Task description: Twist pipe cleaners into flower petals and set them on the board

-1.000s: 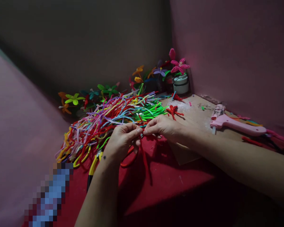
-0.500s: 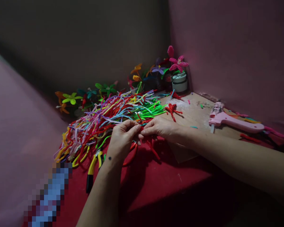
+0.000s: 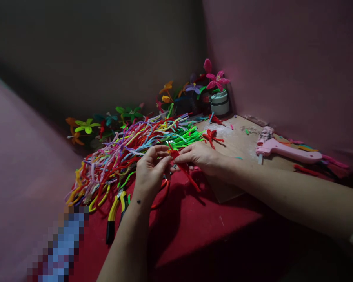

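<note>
Right hand (image 3: pixel 198 156) pinched red chenille-stem piece (image 3: pixel 186 171) between thumb and forefinger above red cloth (image 3: pixel 206 227), probably to steady it; left hand (image 3: pixel 153 168) curled just beside far end (whether gripping, could not tell). Long axis slanted, tail pointing near-right. Pliers (image 3: pixel 113 215) lay left, handles near, likely for easy reach; pink glue gun (image 3: pixel 295 152) rested right on board (image 3: pixel 233 143), perhaps keeping nozzle off cloth.

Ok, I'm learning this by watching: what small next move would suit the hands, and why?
Probably fold up the loose lower end of the red pipe cleaner with the left hand: the right hand pinches it higher up, leaving that end hanging free.
</note>
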The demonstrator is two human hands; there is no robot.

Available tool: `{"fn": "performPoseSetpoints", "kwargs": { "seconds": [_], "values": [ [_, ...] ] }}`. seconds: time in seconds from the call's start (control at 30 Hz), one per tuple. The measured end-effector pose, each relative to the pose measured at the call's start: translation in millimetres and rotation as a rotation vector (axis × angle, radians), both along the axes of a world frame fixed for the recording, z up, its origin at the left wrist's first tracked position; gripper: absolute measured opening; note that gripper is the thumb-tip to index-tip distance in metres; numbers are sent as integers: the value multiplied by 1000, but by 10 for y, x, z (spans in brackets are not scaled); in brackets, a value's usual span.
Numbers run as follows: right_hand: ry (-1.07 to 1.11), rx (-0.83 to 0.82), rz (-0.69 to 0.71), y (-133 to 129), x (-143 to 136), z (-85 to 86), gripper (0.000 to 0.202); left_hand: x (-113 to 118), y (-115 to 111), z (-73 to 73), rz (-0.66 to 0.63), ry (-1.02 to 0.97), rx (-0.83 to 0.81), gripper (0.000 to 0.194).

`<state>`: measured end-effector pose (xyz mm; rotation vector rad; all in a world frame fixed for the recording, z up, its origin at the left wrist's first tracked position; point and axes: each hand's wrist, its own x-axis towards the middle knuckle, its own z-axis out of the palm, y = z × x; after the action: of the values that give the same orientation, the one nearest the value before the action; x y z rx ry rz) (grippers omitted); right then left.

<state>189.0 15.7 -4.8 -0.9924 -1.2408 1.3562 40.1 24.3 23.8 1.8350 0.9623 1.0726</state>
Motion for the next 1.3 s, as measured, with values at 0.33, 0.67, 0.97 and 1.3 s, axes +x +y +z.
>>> {"fn": "performPoseSetpoints", "kwargs": {
  "seconds": [0.33,0.67,0.97,1.3],
  "values": [
    [566,-385,-191,187,69,-33,16,51,-26,-263,-184,557,956,23],
    [528,-355,-148,108,35,38,12,24,-144,-12,-108,194,488,20],
    [333,-166,-104,6,-9,79,16,0,-124,-13,66,381,569,8],
    [217,-61,-91,5,-47,-2,9,47,-131,-75,195,842,720,15]
  ]
}}
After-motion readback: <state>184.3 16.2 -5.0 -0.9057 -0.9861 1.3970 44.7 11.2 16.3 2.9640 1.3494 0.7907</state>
